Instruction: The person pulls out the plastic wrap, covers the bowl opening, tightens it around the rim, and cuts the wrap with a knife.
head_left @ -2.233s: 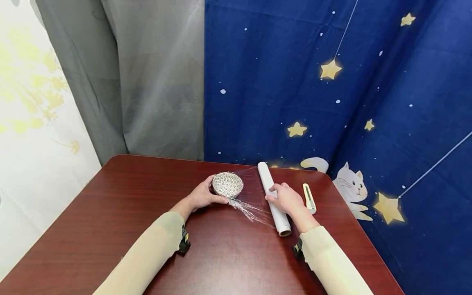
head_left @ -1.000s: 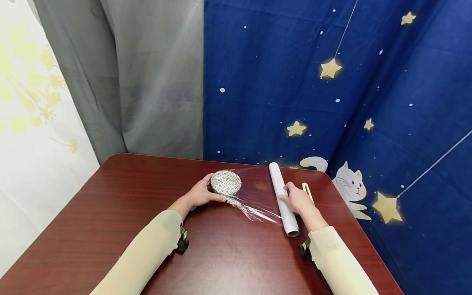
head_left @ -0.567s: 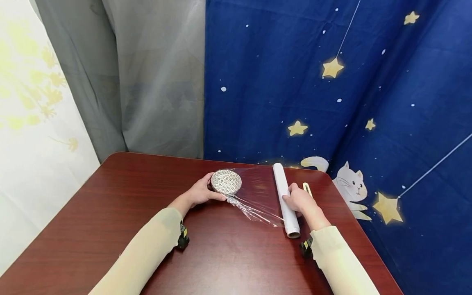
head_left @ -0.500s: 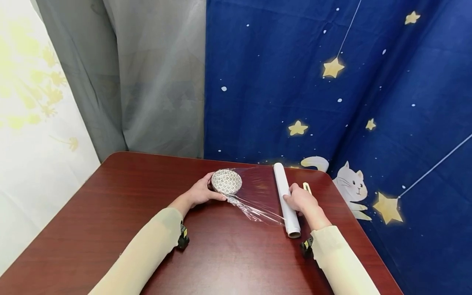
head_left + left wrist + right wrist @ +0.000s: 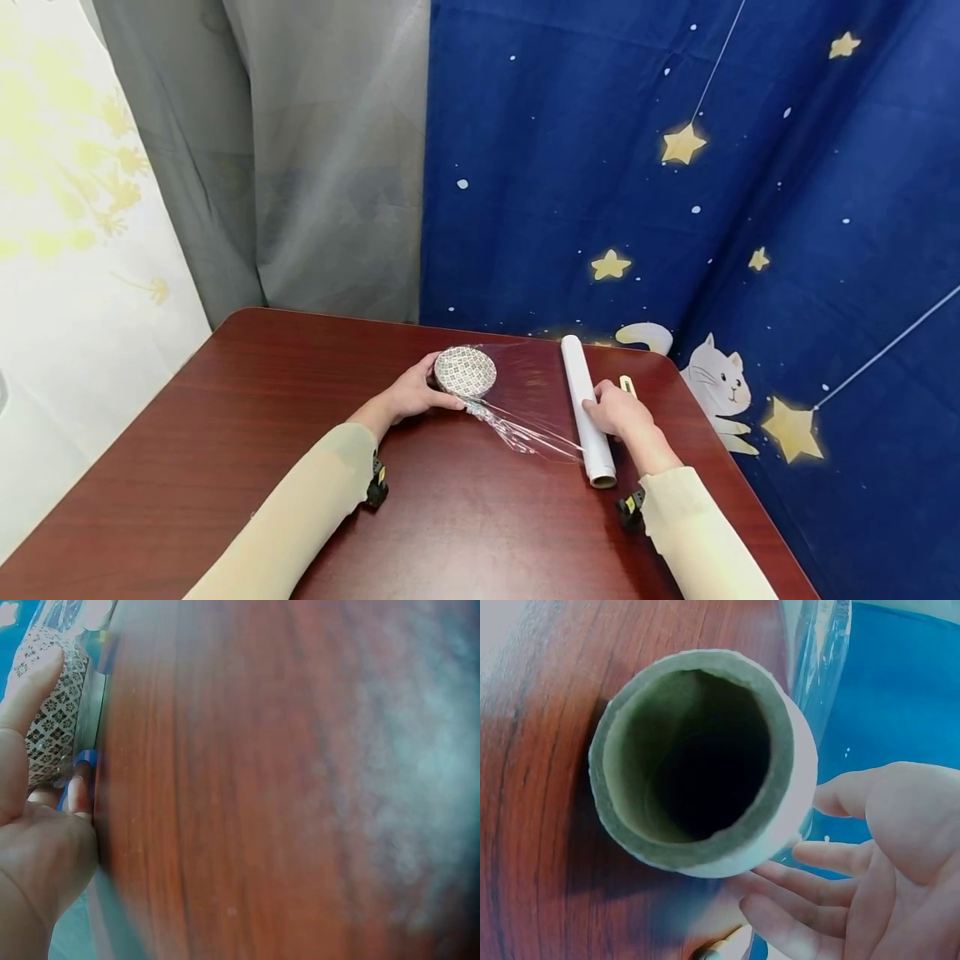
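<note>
My left hand [image 5: 411, 393] grips a round patterned bowl [image 5: 465, 372] by its left side, thumb along the near edge. In the left wrist view the bowl [image 5: 56, 712] shows a dark diamond pattern under clear film. From the bowl, a sheet of plastic wrap [image 5: 525, 379] stretches right, bunched and shiny along its near edge. It runs to a white plastic wrap roll [image 5: 577, 375], which my right hand [image 5: 621, 410] holds near its middle from the right. The roll's hollow cardboard core [image 5: 697, 757] faces the right wrist camera, with the fingers [image 5: 802, 896] along its side.
A pale box cutter [image 5: 627, 385] lies just beyond my right hand, mostly hidden by it. Everything is on a dark red wooden table [image 5: 465, 533]. Grey and blue starry curtains [image 5: 540, 167] hang behind the far edge.
Over the two seconds my right hand has moved the roll rightward, lengthening the stretched film and covering most of the box cutter. Little differs in the last half second. My left hand keeps the bowl in place.
</note>
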`<state>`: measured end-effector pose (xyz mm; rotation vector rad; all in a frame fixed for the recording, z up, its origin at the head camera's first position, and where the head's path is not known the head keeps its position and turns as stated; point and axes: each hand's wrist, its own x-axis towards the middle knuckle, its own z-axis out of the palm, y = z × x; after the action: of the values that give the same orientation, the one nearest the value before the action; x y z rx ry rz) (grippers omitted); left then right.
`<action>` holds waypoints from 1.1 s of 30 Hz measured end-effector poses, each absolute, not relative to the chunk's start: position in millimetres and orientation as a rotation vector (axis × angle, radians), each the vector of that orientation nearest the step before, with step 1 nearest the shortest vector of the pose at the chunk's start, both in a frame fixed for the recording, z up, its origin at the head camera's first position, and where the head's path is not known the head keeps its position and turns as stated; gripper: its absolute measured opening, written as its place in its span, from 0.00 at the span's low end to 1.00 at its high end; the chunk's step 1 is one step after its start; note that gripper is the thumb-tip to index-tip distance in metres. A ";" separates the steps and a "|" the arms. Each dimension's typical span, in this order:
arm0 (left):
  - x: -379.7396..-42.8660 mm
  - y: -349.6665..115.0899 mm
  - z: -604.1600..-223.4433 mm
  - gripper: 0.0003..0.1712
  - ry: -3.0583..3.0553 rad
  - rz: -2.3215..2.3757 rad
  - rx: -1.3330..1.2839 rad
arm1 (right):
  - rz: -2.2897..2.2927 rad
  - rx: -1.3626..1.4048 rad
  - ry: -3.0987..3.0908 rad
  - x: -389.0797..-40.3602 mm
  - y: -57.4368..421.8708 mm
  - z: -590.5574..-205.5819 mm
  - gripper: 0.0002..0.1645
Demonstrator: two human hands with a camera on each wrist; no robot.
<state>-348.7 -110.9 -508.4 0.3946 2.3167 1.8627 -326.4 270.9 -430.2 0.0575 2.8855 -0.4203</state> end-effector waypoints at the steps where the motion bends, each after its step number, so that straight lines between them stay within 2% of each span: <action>1: -349.0 -110.5 -508.6 0.60 2.320 1.861 0.397 | -0.414 0.057 2.889 -326.1 271.4 -430.4 0.29; 14: -349.2 -110.4 -511.5 0.59 2.290 1.885 0.408 | -0.356 0.005 3.007 -330.4 277.9 -427.5 0.30; 25: -347.7 -110.1 -509.4 0.59 2.286 1.886 0.408 | -0.399 0.269 3.008 -344.7 330.5 -434.7 0.26; 33: -346.7 -109.4 -507.5 0.59 2.276 1.896 0.402 | -0.445 0.339 2.952 -348.6 348.3 -457.2 0.37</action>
<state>-346.7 -109.4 -507.5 0.4020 2.2759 1.8958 -348.6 348.3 -457.2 0.3391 2.9520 -0.4453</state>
